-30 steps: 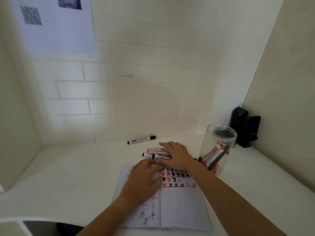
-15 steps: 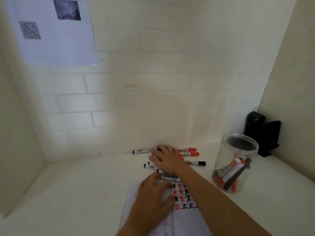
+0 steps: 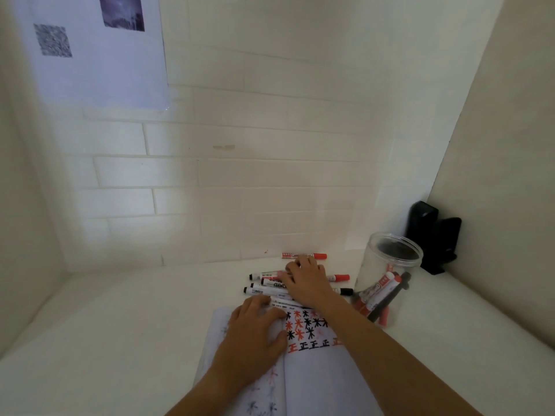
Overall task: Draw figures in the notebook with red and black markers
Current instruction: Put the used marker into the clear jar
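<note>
The right hand [image 3: 306, 280] is lying palm-down with fingers spread over a cluster of red and black markers [image 3: 264, 288] on the table [image 3: 135, 310], gripping none of them. The left hand [image 3: 255, 331] is pressing flat, fingers relaxed, on the open notebook [image 3: 318, 376], just beside its red and black figures. A clear jar [image 3: 387, 274] holding more markers is standing to the right.

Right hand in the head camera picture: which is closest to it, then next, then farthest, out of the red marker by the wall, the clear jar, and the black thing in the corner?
From the right hand:
1. Red marker by the wall, just beyond the fingertips.
2. Clear jar, off to the right on the desk.
3. Black thing in the corner, behind the jar, farthest right.
</note>
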`<state>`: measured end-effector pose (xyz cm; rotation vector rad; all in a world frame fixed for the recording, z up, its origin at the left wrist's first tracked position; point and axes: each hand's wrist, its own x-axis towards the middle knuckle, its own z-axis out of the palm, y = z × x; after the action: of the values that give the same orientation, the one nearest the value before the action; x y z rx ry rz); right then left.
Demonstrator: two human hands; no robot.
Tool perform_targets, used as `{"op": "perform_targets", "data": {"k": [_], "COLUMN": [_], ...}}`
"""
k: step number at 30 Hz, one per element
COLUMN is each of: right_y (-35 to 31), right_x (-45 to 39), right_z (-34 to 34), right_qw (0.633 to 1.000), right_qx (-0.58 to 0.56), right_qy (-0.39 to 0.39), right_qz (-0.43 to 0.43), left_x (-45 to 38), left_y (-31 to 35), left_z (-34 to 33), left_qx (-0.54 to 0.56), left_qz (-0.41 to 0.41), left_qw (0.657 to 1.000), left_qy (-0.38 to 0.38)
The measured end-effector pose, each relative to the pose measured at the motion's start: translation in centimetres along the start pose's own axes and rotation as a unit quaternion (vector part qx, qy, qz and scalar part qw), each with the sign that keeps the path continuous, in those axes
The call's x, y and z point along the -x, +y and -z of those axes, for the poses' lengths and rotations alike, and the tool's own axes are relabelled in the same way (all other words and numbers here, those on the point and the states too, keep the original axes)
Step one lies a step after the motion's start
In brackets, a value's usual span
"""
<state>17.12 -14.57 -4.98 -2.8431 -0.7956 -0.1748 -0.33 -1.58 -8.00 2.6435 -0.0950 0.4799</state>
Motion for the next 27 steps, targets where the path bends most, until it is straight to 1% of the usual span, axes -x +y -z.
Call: {"op": "perform_targets", "data": {"k": [3, 5, 7, 10, 15, 21, 23, 25, 27], "right_y": [0.5, 1.0, 1.7, 2.9, 3.8, 3.9, 4.0, 4.1, 3.3], "right_x": [0.5, 0.2, -0.6, -2.1, -4.3, -5.4, -5.2, -4.5, -3.0], "right_z": [0.2, 0.4, 0.8, 1.2, 0.9, 0.7, 0.8, 1.1, 1.9], "right_qw": [0.999, 0.997, 0.996, 0.995, 0.997, 0.993, 0.991, 0.985, 0.977], "right_qx": [-0.044, -0.066, -0.069, -0.059, 0.003, 0.084, 0.114, 0.127, 0.080], "right_qy": [-0.010, 0.009, 0.033, 0.032, -0.014, 0.010, 0.041, 0.115, 0.195], "right_qz": [-0.016, -0.031, -0.053, -0.068, -0.069, -0.082, -0.062, -0.024, 0.012], "left_x": [0.1, 0.1, 0.1, 0.2, 0.1, 0.1, 0.1, 0.1, 0.1], "left_y": [0.1, 0.1, 0.3, 0.3, 0.3, 0.2, 0.2, 0.1, 0.1], "left_z": [0.0, 0.0, 0.2, 0.3, 0.4, 0.4, 0.4, 0.3, 0.3], "left_qx": [-0.002, -0.004, -0.005, -0.005, -0.005, -0.001, 0.003, 0.007, 0.009], "left_qz": [0.000, -0.002, -0.002, -0.004, -0.004, -0.005, -0.009, -0.011, -0.015], "left_qw": [1.000, 1.000, 1.000, 1.000, 1.000, 1.000, 1.000, 1.000, 1.000], "left_qy": [0.000, 0.001, -0.002, -0.005, -0.009, -0.012, -0.012, -0.010, -0.007]}}
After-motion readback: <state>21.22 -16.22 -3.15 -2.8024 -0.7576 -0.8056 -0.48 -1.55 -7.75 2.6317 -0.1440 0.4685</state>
